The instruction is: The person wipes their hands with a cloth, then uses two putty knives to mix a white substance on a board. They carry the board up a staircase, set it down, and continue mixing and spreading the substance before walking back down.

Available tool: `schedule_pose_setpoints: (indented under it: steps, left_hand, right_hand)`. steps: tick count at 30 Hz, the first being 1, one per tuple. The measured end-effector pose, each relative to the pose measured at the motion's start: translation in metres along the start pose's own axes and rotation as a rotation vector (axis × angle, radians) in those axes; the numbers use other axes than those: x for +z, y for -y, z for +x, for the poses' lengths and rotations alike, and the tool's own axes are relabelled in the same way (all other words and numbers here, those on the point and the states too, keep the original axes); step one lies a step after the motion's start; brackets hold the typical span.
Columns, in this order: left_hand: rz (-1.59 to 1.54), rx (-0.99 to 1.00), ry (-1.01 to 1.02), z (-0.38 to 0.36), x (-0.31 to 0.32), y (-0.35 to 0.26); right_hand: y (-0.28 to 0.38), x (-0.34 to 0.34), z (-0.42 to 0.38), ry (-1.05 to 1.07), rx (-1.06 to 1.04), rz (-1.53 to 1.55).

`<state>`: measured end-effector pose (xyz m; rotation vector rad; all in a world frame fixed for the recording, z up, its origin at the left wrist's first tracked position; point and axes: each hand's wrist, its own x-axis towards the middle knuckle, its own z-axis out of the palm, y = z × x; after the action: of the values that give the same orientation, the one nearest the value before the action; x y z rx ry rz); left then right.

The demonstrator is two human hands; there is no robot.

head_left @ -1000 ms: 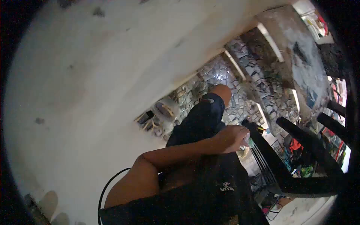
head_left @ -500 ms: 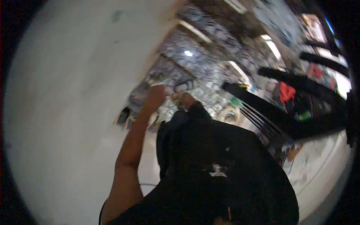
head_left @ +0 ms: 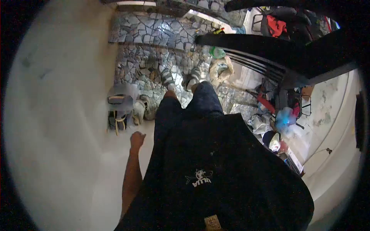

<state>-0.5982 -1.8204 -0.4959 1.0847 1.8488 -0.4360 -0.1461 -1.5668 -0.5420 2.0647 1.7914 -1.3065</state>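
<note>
My left hand (head_left: 137,139) hangs low at my left side beside the pale wall, its fingers curled in and nothing visible in them. Nearest to it are a dark bundle with light straps (head_left: 117,120) and a whitish bag-like item (head_left: 139,109), both apart from the hand. Out of sight is my right hand; the black shirt (head_left: 231,161) fills that side. My feet in striped sandals (head_left: 168,79) stand on the stone-patterned floor (head_left: 133,63).
Steps with stone paving (head_left: 146,29) lie ahead. A black slatted frame (head_left: 266,50) juts in from the right. Near my feet sit an open pale sack (head_left: 221,69) and a green plastic bottle (head_left: 217,52). Bags, including a bluish one (head_left: 285,119), clutter the right. A pale wall (head_left: 58,115) borders the left.
My left hand has dropped back from in front of me to my side. The view has turned and tilted down, bringing my legs and feet into clear sight.
</note>
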Motion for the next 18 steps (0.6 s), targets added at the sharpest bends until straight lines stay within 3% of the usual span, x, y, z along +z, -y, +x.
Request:
schedule_pose_setpoints:
  steps: [1,3,4,7,10,13,14,15,17,18]
  left_hand:
    - [0.118,0.109,-0.02,0.008,0.007,0.014]
    - [0.145,0.105,0.089,0.03,0.018,0.05]
    - [0.513,0.412,0.268,0.044,-0.006,0.041]
    - [0.523,0.325,0.221,0.104,-0.053,0.014]
    - [0.535,0.273,0.169,0.176,-0.098,-0.062]
    - [0.573,0.284,0.187,0.243,-0.124,-0.158]
    - [0.598,0.297,0.223,0.262,-0.123,-0.193]
    - [0.623,0.312,0.262,0.28,-0.12,-0.226]
    - [0.702,0.34,0.364,0.308,-0.1,-0.287]
    - [0.745,0.367,0.422,0.314,-0.085,-0.313]
  right_hand:
    - [-0.022,-0.009,-0.022,-0.014,0.068,0.022]
    - [-0.059,-0.024,-0.059,-0.029,0.17,0.053]
    - [-0.075,-0.029,-0.071,-0.028,0.201,0.061]
    - [-0.112,-0.042,-0.09,-0.01,0.222,0.066]
    - [-0.143,-0.045,-0.081,0.077,0.269,0.246]
    - [-0.19,-0.016,-0.066,0.175,0.372,0.888]
    - [-0.2,-0.004,-0.061,0.201,0.417,0.945]
    - [-0.196,0.009,-0.064,0.072,0.367,0.901]
    - [-0.269,0.059,-0.054,0.088,0.3,0.77]
    - [-0.264,0.071,-0.065,0.105,0.351,0.777]
